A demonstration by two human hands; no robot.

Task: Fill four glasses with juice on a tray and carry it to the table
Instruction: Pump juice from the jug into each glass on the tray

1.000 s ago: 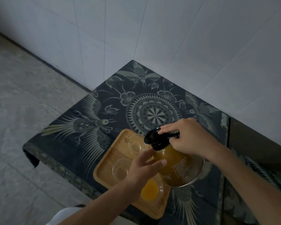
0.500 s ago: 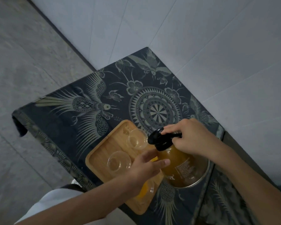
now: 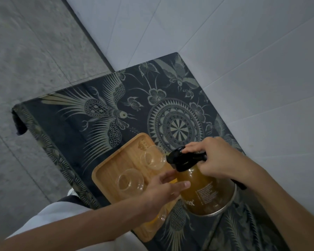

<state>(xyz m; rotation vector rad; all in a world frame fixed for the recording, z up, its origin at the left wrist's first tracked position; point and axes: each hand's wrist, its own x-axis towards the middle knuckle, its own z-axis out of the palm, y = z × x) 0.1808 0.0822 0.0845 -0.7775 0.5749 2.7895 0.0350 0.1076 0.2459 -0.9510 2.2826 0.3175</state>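
A glass jug of amber juice (image 3: pixel 205 192) with a black lid (image 3: pixel 181 158) is tilted over a wooden tray (image 3: pixel 112 167). My right hand (image 3: pixel 216 158) grips the jug's black handle. My left hand (image 3: pixel 163 191) lies with straight fingers against the jug's side, above the tray. Two empty glasses (image 3: pixel 130 182) (image 3: pixel 153 157) stand on the tray's far half. A glass with orange juice (image 3: pixel 159 217) shows partly under my left wrist. Any fourth glass is hidden by my left hand.
The tray sits near the front edge of a table under a dark patterned cloth (image 3: pixel 101 113). A white tiled wall (image 3: pixel 243 60) bounds the table behind and to the right. Grey floor (image 3: pixel 25 69) lies to the left.
The view has rolled and shifted left. Both hands keep their hold and touch on the jug, which stays tilted over the tray.
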